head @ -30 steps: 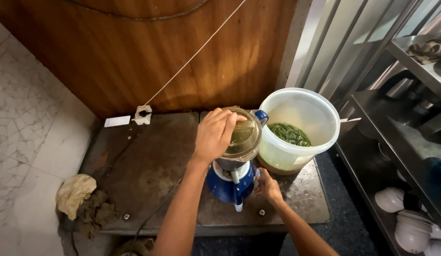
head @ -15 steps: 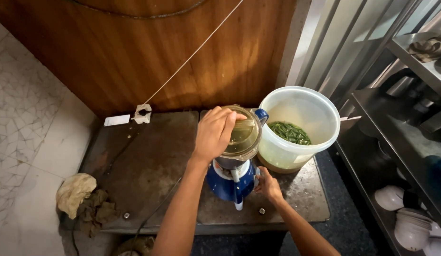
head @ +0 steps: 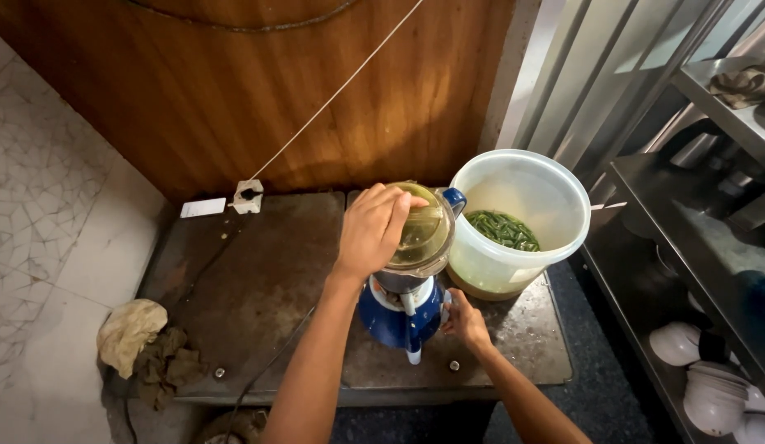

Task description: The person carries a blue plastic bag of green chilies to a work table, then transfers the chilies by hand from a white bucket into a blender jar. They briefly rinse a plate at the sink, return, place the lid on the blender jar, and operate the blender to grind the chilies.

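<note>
A blue blender [head: 397,316] stands on a dark metal table [head: 259,279]. Its jar has a clear lid [head: 423,234]. My left hand [head: 373,230] presses down flat on that lid from the left side. My right hand [head: 465,322] rests against the right side of the blue base, fingers at its controls. Right behind the blender stands a white plastic bucket [head: 526,185] holding green beans [head: 503,228].
A crumpled cloth [head: 129,333] and dirty rags [head: 167,366] lie at the table's left front corner. A cord runs up the wooden wall [head: 317,90] from a socket [head: 248,196]. Steel shelves [head: 686,222] with white bowls [head: 715,399] stand on the right.
Both hands stay on the blender; only the view has shifted slightly.
</note>
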